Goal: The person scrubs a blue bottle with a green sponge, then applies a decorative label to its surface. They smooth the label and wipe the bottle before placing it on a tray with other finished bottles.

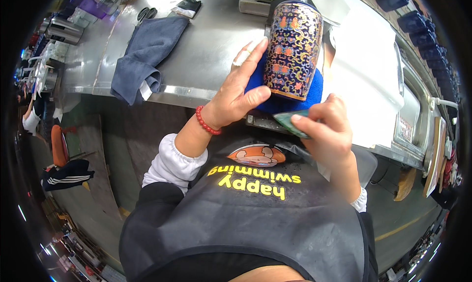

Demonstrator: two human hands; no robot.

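A dark blue bottle-shaped container (293,51) with a colourful scroll pattern and a gold band at its near end lies on a bright blue cloth (316,88) at the table edge. Along its left side my left hand (238,88) is open, fingers stretched out and thumb at the near end. White wrapping covers part of one finger. My right hand (328,127) pinches a thin green scraper (292,121) between thumb and fingers, just below the container's near end. The scraper's tip points left, near the cloth.
A grey-blue cloth (150,51) hangs over the metal table's (211,41) front edge at left. Behind it lie black scissors (146,14) and a small black-and-white cloth (187,7). White sheets (366,80) cover the right side. Several dark blue containers (424,38) line the far right.
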